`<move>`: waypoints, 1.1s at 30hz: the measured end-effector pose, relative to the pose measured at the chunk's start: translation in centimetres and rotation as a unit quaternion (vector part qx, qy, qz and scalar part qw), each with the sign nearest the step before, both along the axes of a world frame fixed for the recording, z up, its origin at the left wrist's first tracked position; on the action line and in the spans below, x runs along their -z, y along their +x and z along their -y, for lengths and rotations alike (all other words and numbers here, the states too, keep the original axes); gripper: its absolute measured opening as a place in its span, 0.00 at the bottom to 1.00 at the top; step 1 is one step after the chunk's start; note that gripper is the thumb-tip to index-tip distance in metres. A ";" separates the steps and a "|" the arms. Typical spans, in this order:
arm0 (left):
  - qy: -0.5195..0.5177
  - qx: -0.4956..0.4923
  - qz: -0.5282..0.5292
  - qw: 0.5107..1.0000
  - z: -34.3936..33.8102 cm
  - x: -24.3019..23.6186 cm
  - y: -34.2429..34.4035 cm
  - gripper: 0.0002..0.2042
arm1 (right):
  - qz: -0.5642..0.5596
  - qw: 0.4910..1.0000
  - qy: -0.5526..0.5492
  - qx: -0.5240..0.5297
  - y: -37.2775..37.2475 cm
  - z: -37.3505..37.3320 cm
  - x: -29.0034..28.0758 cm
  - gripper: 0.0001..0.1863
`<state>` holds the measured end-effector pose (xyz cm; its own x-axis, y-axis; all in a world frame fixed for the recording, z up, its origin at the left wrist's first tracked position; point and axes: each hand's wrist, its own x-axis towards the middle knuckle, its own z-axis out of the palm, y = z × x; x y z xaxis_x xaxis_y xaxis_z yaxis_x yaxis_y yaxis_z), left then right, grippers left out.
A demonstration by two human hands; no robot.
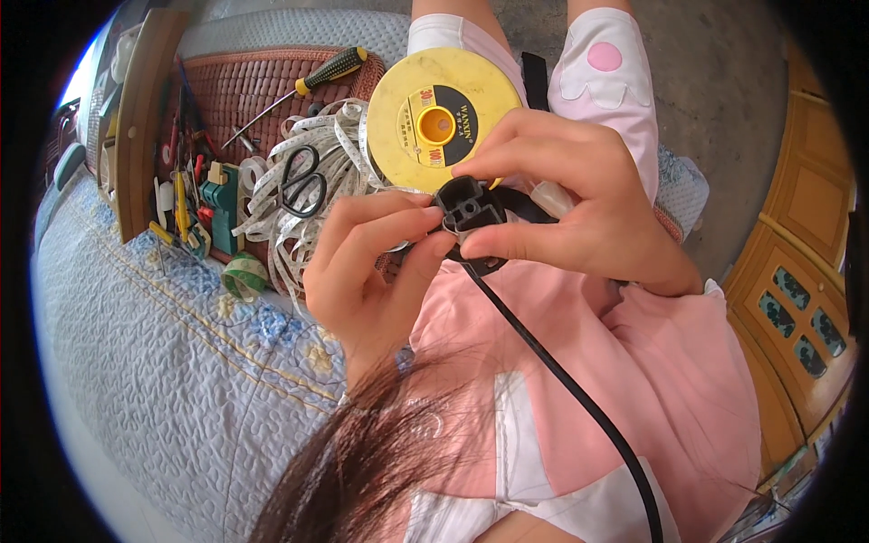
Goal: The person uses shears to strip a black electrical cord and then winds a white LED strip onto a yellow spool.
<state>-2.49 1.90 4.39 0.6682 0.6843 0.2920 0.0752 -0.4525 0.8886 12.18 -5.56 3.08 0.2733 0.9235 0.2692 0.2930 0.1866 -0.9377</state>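
Observation:
Both hands hold a small black plastic housing [471,206] with an open, hollowed top, up over my lap. My left hand [367,253] pinches its left side between thumb and fingertips. On the other side, my right hand [570,195] grips it with the thumb below and the index finger above. A black cable [566,366] runs from beneath the housing down to the lower right; whether it joins the housing, I cannot tell. Beside my right fingers a small translucent piece [550,199] shows. Just beyond the hands lies a yellow reel [398,109] with an orange-lined centre hole.
Left of the reel are a heap of white measuring tape [339,136], black-handled scissors [303,181] and a yellow-and-black screwdriver [330,71] on a reddish woven mat [235,77]. Several tools stand near a wooden board [145,118]. A quilted cover [172,362] spreads left; wooden cabinets [797,262] stand right.

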 end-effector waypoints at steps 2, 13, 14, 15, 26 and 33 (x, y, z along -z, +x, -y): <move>0.007 -0.007 -0.001 1.000 0.3 0.1 0.0 0.10 | 0.003 0.997 -0.038 -0.064 0.4 0.3 -0.4 0.21; -0.001 -0.036 0.021 0.999 0.9 0.2 0.1 0.09 | -0.026 0.999 0.004 -0.047 -0.1 0.3 -0.1 0.20; 0.005 -0.040 0.025 0.999 1.0 0.3 0.1 0.10 | -0.027 0.999 0.008 -0.021 -0.2 0.3 -0.1 0.18; 0.011 -0.044 0.030 0.999 1.1 0.3 0.2 0.10 | -0.026 0.999 0.007 -0.027 -0.2 0.3 -0.2 0.18; -0.050 0.028 0.043 0.997 0.8 -0.1 -0.7 0.11 | -0.056 0.995 -0.002 -0.087 0.1 0.5 0.2 0.18; -0.165 0.018 0.078 0.983 0.8 1.2 -1.2 0.10 | -0.115 0.982 0.015 -0.150 0.5 0.1 1.1 0.18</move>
